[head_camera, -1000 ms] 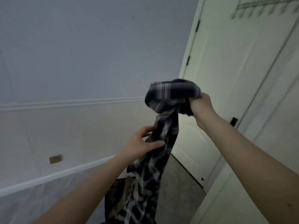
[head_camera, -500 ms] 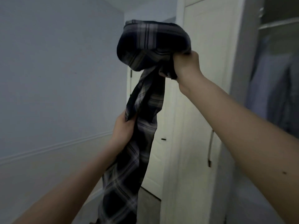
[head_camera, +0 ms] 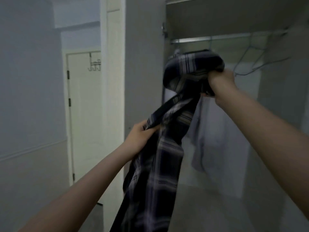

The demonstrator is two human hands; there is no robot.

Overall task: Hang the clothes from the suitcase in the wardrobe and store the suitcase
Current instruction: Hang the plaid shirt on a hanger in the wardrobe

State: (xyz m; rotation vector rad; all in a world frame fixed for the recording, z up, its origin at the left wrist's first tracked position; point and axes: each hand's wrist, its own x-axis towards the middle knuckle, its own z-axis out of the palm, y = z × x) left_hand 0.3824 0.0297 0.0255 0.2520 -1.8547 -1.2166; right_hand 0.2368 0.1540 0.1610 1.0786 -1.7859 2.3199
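A dark plaid shirt [head_camera: 160,164] hangs in a long twisted strip in front of me. My right hand [head_camera: 220,82] grips its bunched top end, raised just below the wardrobe's metal rail [head_camera: 192,40]. My left hand [head_camera: 140,138] pinches an edge of the cloth lower down, to the left. The wardrobe [head_camera: 234,17] stands open ahead on the right, and a pale shirt [head_camera: 205,131] hangs inside it behind the plaid one. Empty wire hangers [head_camera: 255,61] hang on the rail to the right. The suitcase is out of view.
The wardrobe's grey open door [head_camera: 143,64] stands edge-on just left of the shirt. Further left is a white room door [head_camera: 83,114] with an over-door hook rack [head_camera: 94,65]. A grey wall [head_camera: 30,97] fills the left side.
My view has swung right from the wall and the white door to the open wardrobe. Both hands carried the plaid shirt up towards the rail, and the left hand now pinches its edge.
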